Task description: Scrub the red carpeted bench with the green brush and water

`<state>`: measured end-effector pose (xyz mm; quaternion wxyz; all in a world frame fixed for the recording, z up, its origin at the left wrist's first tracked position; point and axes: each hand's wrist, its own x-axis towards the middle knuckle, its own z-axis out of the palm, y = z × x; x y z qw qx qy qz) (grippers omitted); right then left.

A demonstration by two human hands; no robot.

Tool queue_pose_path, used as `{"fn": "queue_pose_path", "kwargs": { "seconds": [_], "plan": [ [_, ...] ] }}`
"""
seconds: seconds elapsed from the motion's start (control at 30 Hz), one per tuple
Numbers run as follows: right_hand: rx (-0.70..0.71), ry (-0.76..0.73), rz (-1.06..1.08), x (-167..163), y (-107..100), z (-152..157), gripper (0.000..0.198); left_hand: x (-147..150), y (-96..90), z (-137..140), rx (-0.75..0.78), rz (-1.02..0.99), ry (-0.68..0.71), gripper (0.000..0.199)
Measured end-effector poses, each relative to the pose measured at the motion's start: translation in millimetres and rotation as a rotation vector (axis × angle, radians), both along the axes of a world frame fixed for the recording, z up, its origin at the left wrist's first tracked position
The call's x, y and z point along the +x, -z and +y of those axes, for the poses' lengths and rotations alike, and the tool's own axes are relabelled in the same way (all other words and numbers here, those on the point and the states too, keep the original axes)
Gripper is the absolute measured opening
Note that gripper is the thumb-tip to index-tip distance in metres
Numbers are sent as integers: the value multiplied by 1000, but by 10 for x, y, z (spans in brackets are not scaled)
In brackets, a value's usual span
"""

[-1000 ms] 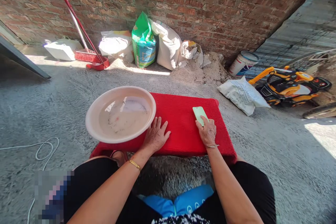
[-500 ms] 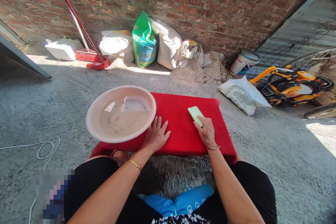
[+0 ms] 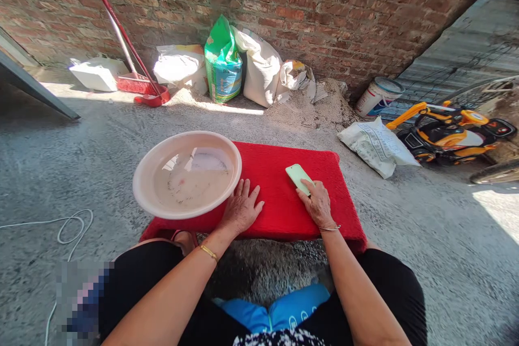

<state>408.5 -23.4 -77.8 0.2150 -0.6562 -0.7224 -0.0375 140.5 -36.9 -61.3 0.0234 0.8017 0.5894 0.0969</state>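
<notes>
A low table covered in red cloth (image 3: 279,173) stands in front of my knees. My left hand (image 3: 242,208) lies flat on the cloth with its fingers spread, beside the rim of a pale pink basin (image 3: 140,194). Clear water in the basin shows reflections and some dark specks. Toward the right of the cloth, my right hand (image 3: 318,203) grips a light green phone (image 3: 298,174) by its near end. The phone lies tilted, its far end pointing away to the left.
Along the brick wall stand a red broom and dustpan (image 3: 152,98), a white box (image 3: 97,74), a green bag (image 3: 224,73), a white sack (image 3: 261,73) and a bucket (image 3: 377,97). A toy excavator (image 3: 454,130) and a flat sack (image 3: 375,146) lie right. A white cable (image 3: 77,219) curls left.
The phone in my right hand has turned slightly, its far end shifting a little to the left. My left hand stays in place on the cloth.
</notes>
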Motion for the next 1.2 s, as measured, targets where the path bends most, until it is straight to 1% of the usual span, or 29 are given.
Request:
{"fn": "queue_pose_path", "kwargs": {
  "seconds": [0.03,0.07,0.1,0.13,0.17,0.27,0.3,0.33,0.37,0.4,0.5,0.53,0.57,0.6,0.73,0.77,0.8,0.83,0.87,0.97,1.0,1.03,1.07,1.1,1.2],
  "plan": [
    [-10,-110,-12,-6,-6,-10,43,0,1,0,-1,4,-2,53],
    [-14,-188,-30,-15,-11,-19,42,0,2,1,-3,8,-3,53],
    [-11,-216,-49,-25,-16,-26,41,0,3,0,-4,10,-2,54],
    [0,-187,-65,-34,-18,-28,41,-1,3,0,-4,11,-3,54],
    [17,-108,-72,-40,-17,-27,41,-2,3,-1,-4,9,-2,53],
    [70,218,-36,-33,0,1,43,-3,3,-2,-3,3,-1,53],
    [78,284,-20,-24,8,12,44,-3,2,-2,-3,4,0,53],
    [79,314,-11,-14,14,22,45,-2,2,-2,-3,5,2,53],
    [73,307,-10,-7,19,28,46,-1,2,-1,-3,6,3,53],
    [61,265,-15,-2,20,30,47,0,2,0,-3,7,4,53],
    [22,49,-34,-10,9,19,45,0,1,2,-2,8,3,53],
    [16,-3,-37,-18,3,13,44,0,1,2,0,9,3,53],
    [13,-20,-41,-26,-3,8,44,-1,0,1,1,9,4,53],
    [16,8,-41,-31,-6,6,43,-2,-1,1,2,9,5,53],
    [60,309,12,-16,5,22,46,-2,-2,-2,3,12,7,53],
    [66,347,29,-5,13,29,48,-2,-2,-3,4,12,6,53],
    [71,353,44,6,23,34,49,-1,-2,-4,3,12,5,53],
    [73,324,55,16,32,37,49,-1,-2,-5,3,12,4,53],
    [72,263,61,22,41,38,49,0,-3,-5,3,12,5,53],
    [58,8,57,23,58,29,47,0,-7,-8,7,15,7,53],
    [54,-49,49,19,60,25,47,-1,-8,-8,9,17,6,53],
    [53,-68,40,16,61,22,47,-1,-8,-9,10,19,4,53],
    [57,-44,31,14,61,21,47,-2,-6,-9,11,20,3,52],
    [65,18,26,15,62,22,47,-3,-4,-8,14,20,2,52],
    [91,261,38,29,69,34,50,-3,6,-7,26,14,2,52]
  ]
}}
